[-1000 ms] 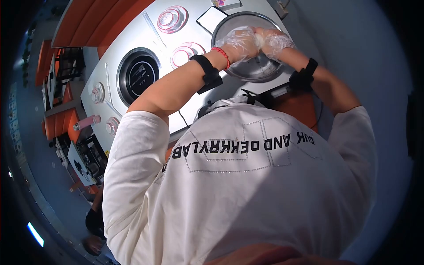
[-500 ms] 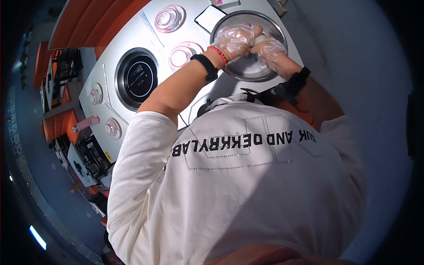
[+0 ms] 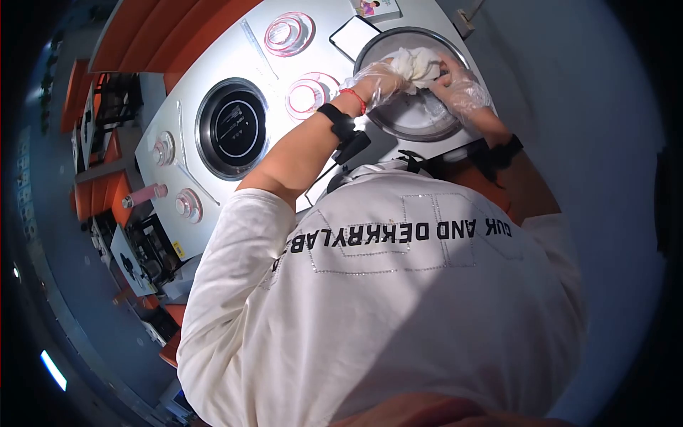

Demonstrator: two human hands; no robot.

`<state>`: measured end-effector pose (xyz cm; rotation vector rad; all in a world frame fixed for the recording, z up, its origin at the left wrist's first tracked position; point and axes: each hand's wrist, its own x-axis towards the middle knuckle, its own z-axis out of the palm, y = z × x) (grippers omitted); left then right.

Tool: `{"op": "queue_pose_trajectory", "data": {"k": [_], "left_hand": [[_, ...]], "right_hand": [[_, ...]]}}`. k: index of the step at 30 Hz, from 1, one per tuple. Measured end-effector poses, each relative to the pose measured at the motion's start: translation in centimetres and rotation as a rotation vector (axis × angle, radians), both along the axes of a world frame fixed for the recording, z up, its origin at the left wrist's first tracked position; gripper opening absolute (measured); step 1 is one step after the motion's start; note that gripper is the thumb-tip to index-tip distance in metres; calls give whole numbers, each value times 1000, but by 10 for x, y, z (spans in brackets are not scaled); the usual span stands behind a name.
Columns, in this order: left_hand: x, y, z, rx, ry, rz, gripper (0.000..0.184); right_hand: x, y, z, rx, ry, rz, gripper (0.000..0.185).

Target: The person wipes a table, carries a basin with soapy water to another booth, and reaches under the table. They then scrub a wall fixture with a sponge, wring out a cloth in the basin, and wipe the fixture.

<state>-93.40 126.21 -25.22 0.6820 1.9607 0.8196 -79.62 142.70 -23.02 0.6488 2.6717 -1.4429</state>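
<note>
Parted a little since half a second ago, my two gloved hands now let far more of the white wad [image 3: 418, 65] show; then, mostly fingers covered it. It's crumpled and soft-looking, and I can't tell whether it is cloth or dough. It sits between my hands, above the far part of the wide metal basin [image 3: 395, 119].

My left hand [image 3: 380, 77] is up against the wad's left side, its fingers hidden, so I can't say how tightly they close. My right hand [image 3: 461, 87] is at the other edge, thumb and fingers spread with a gap between them.

To handle it well, I'd keep the wad inside the rim, let my left hand steady it and work the right fingers gently, since loose plastic could snag or slip.

Both my forearms reach forward and inward, the left slanting across the desk [image 3: 235, 60], the right coming in bent from the side. A red bracelet [image 3: 361, 101] circles my left wrist, below the glove.

Just beyond the basin lies a white-screened phone [image 3: 354, 38]; to the left are pink-rimmed dishes [image 3: 306, 98] and, further, a round black cooktop [image 3: 238, 129].
</note>
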Motion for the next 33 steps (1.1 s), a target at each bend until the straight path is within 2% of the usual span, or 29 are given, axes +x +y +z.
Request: {"op": "queue_pose_trajectory", "data": {"k": [1, 4, 5, 8, 11, 14, 15, 18, 19, 22, 25, 28, 29, 33], "left_hand": [[-1, -1, 13, -52, -235, 43, 49], [-5, -8, -1, 116, -867, 192, 37], [-4, -9, 4, 128, -954, 182, 34], [-3, -11, 19, 115, -1178, 127, 28], [1, -12, 38, 18, -1355, -35, 23], [11, -10, 51, 8, -1215, -102, 21], [12, -8, 51, -24, -1207, -112, 20], [8, -1, 59, -54, -1081, -236, 18], [9, 1, 63, -78, -993, -255, 19], [7, 7, 74, -100, -709, -275, 23], [10, 19, 65, -82, -59, -360, 30], [14, 33, 47, -192, 450, -501, 39], [21, 30, 61, -245, 536, -493, 40], [25, 19, 55, -155, 674, -428, 35]], "right_hand": [[5, -1, 5, 93, 77, 46, 74], [13, -4, 14, 360, 365, 240, 74], [14, -5, 15, 446, 470, 314, 75], [14, -7, 17, 680, 550, 429, 74], [1, -4, 27, 670, 706, 548, 70], [-12, -2, 26, 750, 736, 644, 65], [-14, 4, 31, 686, 762, 705, 60], [-17, 10, 41, 580, 503, 801, 51], [-19, 11, 41, 615, 494, 791, 45], [-28, 3, 63, 669, 106, 817, 44], [-29, 1, 57, 658, 63, 665, 41], [-28, -5, 41, 522, -41, 468, 33], [-26, -8, 33, 449, -42, 422, 31], [-22, -18, -13, 113, -22, 195, 29]]}}
